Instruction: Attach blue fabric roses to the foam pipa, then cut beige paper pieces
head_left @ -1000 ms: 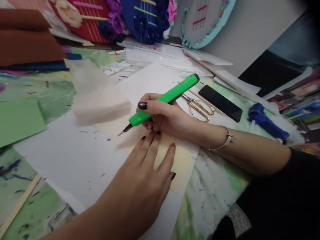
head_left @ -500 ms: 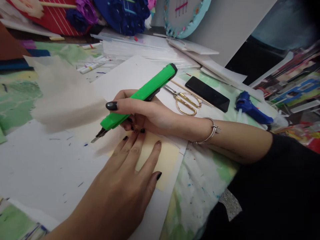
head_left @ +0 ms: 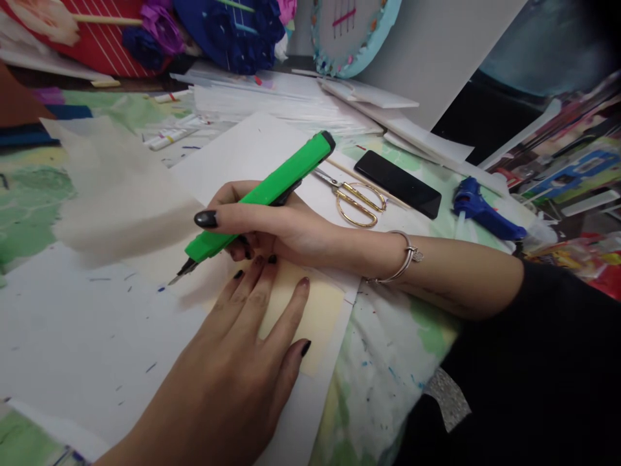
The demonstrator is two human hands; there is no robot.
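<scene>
My right hand (head_left: 262, 217) grips a green utility knife (head_left: 272, 184), its short blade out and pointing down to the left over the white sheet. Flat on a pale yellow piece of paper (head_left: 317, 317) lies my left hand (head_left: 237, 349), fingers spread, the fingertips close beneath the right hand. Under both is a large white sheet (head_left: 87, 336) with small dark marks and scraps on it. A thin, translucent cream sheet (head_left: 116, 194) curls up left of the knife. Whether the blade tip touches the sheet I cannot tell.
Gold-handled scissors (head_left: 361, 204), a black phone (head_left: 398, 183) and a blue glue gun (head_left: 488, 210) lie to the right. White boards and strips (head_left: 286, 100) are stacked at the back. Behind them stand decorated red (head_left: 104, 39), blue (head_left: 230, 39) and light-blue pieces (head_left: 356, 32).
The whole view has shifted slightly, so everything sits a little lower and further left. Both hands keep nearly the same pose, with the knife still in the right one.
</scene>
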